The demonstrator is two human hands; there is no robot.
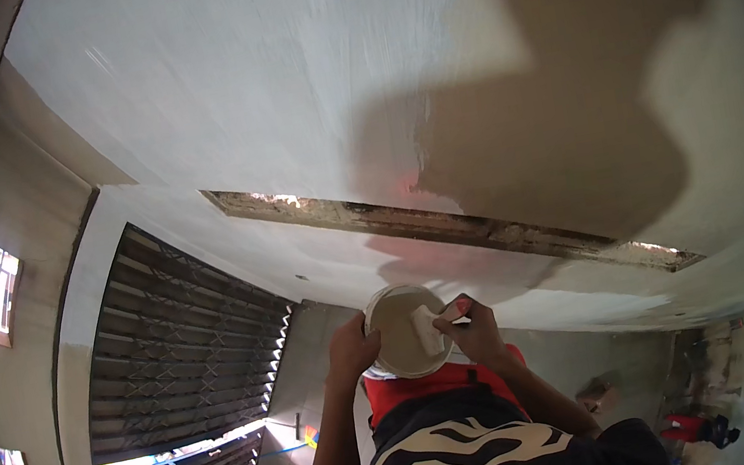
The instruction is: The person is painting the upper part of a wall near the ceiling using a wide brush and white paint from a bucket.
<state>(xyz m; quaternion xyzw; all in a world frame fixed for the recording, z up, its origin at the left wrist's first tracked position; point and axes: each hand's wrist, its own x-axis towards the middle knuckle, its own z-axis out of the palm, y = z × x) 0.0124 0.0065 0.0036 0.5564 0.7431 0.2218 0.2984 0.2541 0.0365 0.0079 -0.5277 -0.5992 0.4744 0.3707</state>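
A round white bucket [393, 296] of pale paint is held in front of my torso. Its left rim is gripped by my left hand [352, 346], the thumb over the edge. My right hand [477, 333] holds a wide paintbrush [427, 329] by its handle, which shows red near my fingers. The brush head, coated in pale paint, lies over the bucket's opening at the right side; whether the bristle tips dip into the paint I cannot tell. Beyond the bucket rises a wall [258, 68], whitish on the left and beige on the right.
A long recessed slot [414, 218] with rough edges crosses the wall. To the left stands a dark folding metal gate [179, 351]. At the lower right another person [699, 429] in red and dark clothes is near a brownish box-like object [596, 394]. Shadows fall across the wall.
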